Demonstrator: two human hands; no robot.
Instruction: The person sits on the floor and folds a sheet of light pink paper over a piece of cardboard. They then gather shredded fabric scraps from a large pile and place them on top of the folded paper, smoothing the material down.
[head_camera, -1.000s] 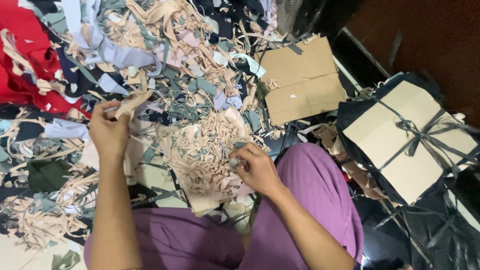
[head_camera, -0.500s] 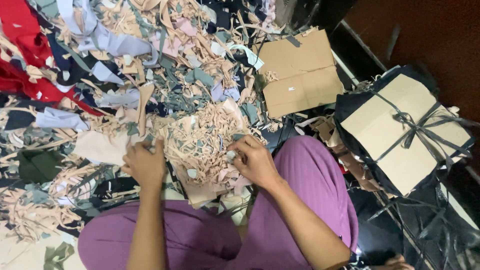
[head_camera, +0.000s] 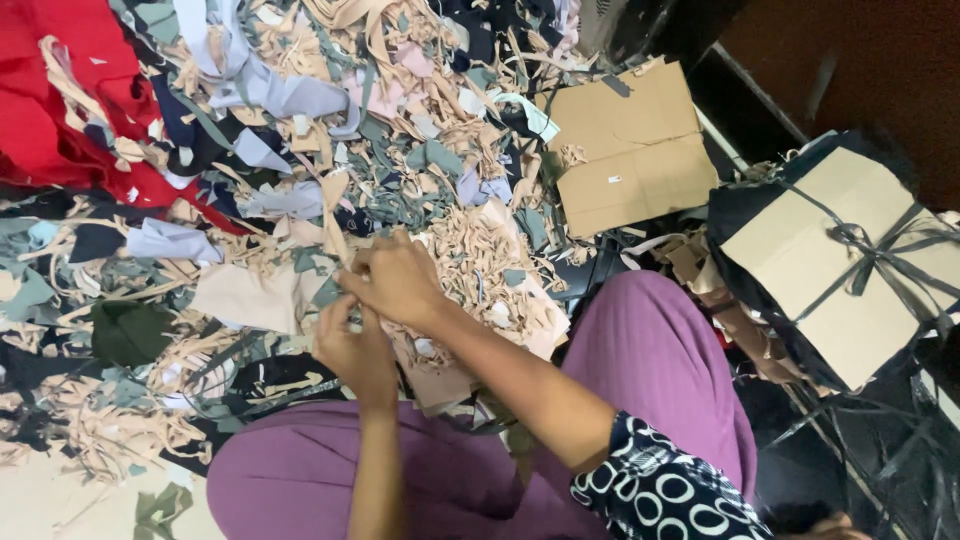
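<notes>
- Left hand sits at 6 o'clock of the right hand; the two touch, fingers meeting over the same spot.
- Both hands are curled nearly closed. They pinch a beige fabric strip that runs up from the fingers toward 11 o'clock.
- Strip's lower end is hidden inside the grip; how much each hand holds, can't tell.
- Left fingertips point toward 12 o'clock, thumb against the right hand's knuckles.
- Heap of fabric scraps surrounds the hands from 9 through 1 o'clock: beige, grey-green, lavender, navy offcuts, tangled.
- Red cloth lies well apart, at 10 o'clock of the hands.
- Larger beige piece just beside the left hand, at 9 o'clock.
- Flattened cardboard at 2 o'clock of the hands, on the edge of the heap.
- Bundle topped with cardboard and tied with dark strips at 3 o'clock, well apart.
- Purple trouser legs under the forearms, at 5 to 6 o'clock.
</notes>
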